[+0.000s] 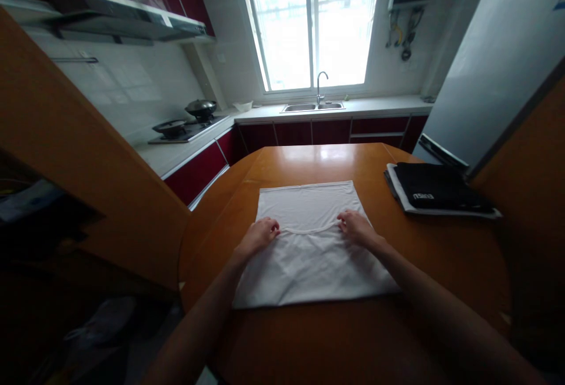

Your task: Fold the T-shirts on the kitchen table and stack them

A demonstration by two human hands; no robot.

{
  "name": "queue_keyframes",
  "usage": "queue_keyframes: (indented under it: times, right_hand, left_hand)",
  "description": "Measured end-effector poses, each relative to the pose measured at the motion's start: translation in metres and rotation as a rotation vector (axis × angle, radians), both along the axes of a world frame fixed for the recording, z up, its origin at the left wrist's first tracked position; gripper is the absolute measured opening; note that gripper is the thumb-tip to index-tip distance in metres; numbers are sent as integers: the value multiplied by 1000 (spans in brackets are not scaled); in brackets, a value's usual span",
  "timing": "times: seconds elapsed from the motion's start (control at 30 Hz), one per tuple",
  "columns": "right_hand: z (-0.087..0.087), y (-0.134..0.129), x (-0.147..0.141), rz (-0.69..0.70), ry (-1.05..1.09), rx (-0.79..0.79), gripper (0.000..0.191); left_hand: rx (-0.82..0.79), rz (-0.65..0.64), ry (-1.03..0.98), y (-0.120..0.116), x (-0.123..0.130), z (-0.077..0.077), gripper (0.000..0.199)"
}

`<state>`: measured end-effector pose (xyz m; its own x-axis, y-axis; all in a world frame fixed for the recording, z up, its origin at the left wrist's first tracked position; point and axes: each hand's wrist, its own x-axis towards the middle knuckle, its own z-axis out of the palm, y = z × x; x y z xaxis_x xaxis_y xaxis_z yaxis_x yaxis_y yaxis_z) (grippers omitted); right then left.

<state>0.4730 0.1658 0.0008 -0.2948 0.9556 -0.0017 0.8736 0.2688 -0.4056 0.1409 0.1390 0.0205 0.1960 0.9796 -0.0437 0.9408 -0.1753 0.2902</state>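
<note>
A white shirt (304, 270) lies spread on the wooden table (212, 244) in front of me, its near half lightly creased. A curved neckline edge crosses its middle. At the left end of that edge, my left hand (262, 232) has its fingers curled and pinched on the fabric. My right hand (354, 227) does the same at the right end, thumb and fingers together on the cloth. Beyond both hands, the shirt's far part lies flat with a straight far edge.
A folded stack with a black garment (441, 188) on top lies at the table's right. Farther off are a sink (300, 108), a stove (189, 130) with two pans, and a fridge (494, 61) at right. A wooden panel (88, 138) stands at left.
</note>
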Motion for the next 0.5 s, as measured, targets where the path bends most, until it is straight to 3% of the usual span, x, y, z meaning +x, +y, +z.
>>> queue_keyframes:
  times: [0.13, 0.5]
  right_hand:
    - [-4, 12, -4, -23, 38, -45, 16]
    - [-7, 18, -8, 5, 92, 19, 15]
  left_hand:
    - [-29, 11, -42, 15, -4, -12, 9]
    - [72, 36, -255, 10, -5, -30, 3]
